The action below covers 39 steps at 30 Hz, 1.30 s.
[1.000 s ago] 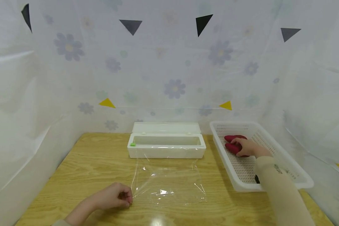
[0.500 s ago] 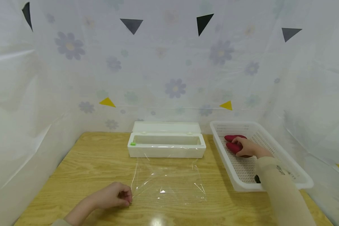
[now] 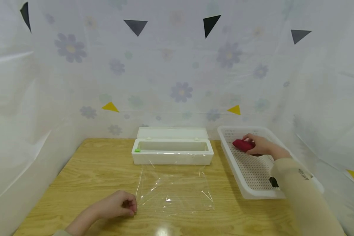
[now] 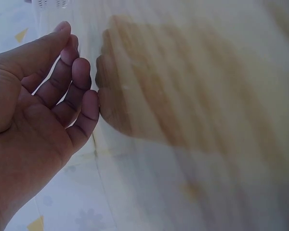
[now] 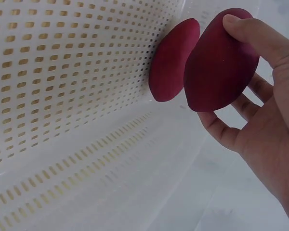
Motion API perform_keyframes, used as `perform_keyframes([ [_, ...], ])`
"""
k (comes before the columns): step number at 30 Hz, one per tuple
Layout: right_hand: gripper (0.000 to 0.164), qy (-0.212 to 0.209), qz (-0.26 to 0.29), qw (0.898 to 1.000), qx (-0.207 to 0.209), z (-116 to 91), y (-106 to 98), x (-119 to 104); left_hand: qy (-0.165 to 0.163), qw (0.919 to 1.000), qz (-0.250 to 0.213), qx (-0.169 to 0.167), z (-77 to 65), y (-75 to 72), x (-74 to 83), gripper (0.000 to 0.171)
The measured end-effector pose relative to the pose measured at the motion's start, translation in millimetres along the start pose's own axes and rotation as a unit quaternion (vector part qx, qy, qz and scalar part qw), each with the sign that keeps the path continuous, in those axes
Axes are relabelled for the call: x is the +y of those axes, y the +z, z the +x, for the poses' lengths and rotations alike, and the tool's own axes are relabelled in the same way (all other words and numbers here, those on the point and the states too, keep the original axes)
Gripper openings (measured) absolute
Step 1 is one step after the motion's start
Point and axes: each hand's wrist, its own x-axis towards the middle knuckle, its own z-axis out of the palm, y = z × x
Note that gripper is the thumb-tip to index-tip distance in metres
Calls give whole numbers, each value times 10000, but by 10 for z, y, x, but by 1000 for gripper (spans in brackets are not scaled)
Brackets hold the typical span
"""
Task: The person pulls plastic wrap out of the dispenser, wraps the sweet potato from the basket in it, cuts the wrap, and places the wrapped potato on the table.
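Observation:
In the head view my right hand (image 3: 261,146) grips a dark red sweet potato (image 3: 242,145) above the white basket (image 3: 236,177). The right wrist view shows the thumb on the front of it and the fingers behind. A second sweet potato (image 5: 173,60) lies against the perforated basket bottom. My left hand (image 3: 118,205) rests on the table with loosely curled fingers, at the near left corner of a sheet of clear plastic wrap (image 3: 177,190). Nothing shows between its fingertips in the left wrist view. The sheet runs out of a white wrap dispenser (image 3: 174,159) with its lid up.
A small dark object (image 3: 273,182) lies in the near part of the basket, partly behind my right sleeve (image 3: 292,175). A green slider (image 3: 137,150) sits at the left of the dispenser. A flowered curtain (image 3: 177,75) hangs behind the wooden table (image 3: 97,170).
My right hand has lifted one sweet potato up and slightly away from the other; it now covers the second one in the head view. The left hand and the plastic wrap have stayed put.

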Motion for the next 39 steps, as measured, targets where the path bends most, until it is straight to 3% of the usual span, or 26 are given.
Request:
perform_keyframes([
  [12, 54, -23, 399, 9990, 222, -71, -388, -259, -70, 10000, 5, 8, 37, -10, 24, 8],
  [24, 57, -312, 303, 9968, 670, -192, -724, -524, 61, 9999, -73, -40, 67, -18, 8, 11],
  [39, 55, -424, -20, 9908, 1289, -268, -895, -980, 140, 9999, -31, 18, 67, -13, -21, 7],
])
